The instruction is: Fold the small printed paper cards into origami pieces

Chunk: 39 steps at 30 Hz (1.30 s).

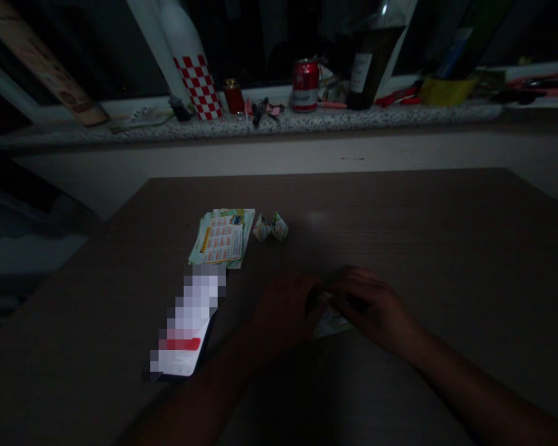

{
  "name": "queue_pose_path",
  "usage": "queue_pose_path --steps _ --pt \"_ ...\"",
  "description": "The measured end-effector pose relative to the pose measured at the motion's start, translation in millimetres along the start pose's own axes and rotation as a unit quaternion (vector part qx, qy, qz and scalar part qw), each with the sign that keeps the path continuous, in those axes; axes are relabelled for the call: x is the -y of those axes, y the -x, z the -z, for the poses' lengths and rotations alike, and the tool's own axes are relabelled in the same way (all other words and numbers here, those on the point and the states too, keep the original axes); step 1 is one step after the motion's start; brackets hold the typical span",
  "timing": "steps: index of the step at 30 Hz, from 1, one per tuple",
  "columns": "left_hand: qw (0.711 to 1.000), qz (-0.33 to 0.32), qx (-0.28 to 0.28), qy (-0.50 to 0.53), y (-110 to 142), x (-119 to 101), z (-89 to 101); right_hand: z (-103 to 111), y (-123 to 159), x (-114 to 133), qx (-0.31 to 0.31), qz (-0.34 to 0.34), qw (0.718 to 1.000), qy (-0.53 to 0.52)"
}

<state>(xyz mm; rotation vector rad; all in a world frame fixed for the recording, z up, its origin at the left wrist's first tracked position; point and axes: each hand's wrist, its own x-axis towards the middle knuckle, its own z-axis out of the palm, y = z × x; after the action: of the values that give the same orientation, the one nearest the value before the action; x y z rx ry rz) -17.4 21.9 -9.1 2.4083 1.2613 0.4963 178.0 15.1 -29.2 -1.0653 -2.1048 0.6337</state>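
On the dark wooden table, both hands meet over a printed paper card (332,323) with pale green and white on it. My left hand (291,310) is closed at the card's left side, thumb and fingers at its top edge. From the right, my right hand (374,303) pinches the same card near its upper part. The fingers and dim light hide most of the card. Farther back lies a folded paper piece (270,228) shaped like a bow. Beside it is a stack of printed cards (223,238).
A lit smartphone (188,325), partly pixelated, lies left of my left forearm. On the granite windowsill (279,124) behind the table stand a red-and-white checkered bottle (198,80), a red can (305,85), a small jar (233,97) and a dark bottle (360,74).
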Motion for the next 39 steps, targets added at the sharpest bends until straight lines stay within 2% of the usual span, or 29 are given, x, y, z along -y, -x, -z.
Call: queue_pose_path --steps 3,10,21,28,35,39 --pt "0.999 -0.002 -0.032 0.032 0 0 -4.8 1 0 6 -0.041 0.025 0.999 -0.015" --pt "0.983 -0.104 -0.136 0.061 1 -6 -3.3 5 1 13 -0.109 0.064 0.992 -0.012" --pt "0.955 -0.242 -0.173 0.005 -2 -13 5.2 8 1 26 -0.142 0.095 0.985 0.033" --pt "0.937 -0.274 -0.217 0.005 2 -15 7.7 11 1 22 -0.164 0.067 0.983 0.050" --pt "0.928 -0.276 -0.252 -0.013 5 -17 14.6 14 0 18 -0.177 0.019 0.981 0.071" --pt "0.929 -0.270 -0.253 -0.005 6 -17 19.9 17 0 9 -0.181 -0.021 0.980 0.083"
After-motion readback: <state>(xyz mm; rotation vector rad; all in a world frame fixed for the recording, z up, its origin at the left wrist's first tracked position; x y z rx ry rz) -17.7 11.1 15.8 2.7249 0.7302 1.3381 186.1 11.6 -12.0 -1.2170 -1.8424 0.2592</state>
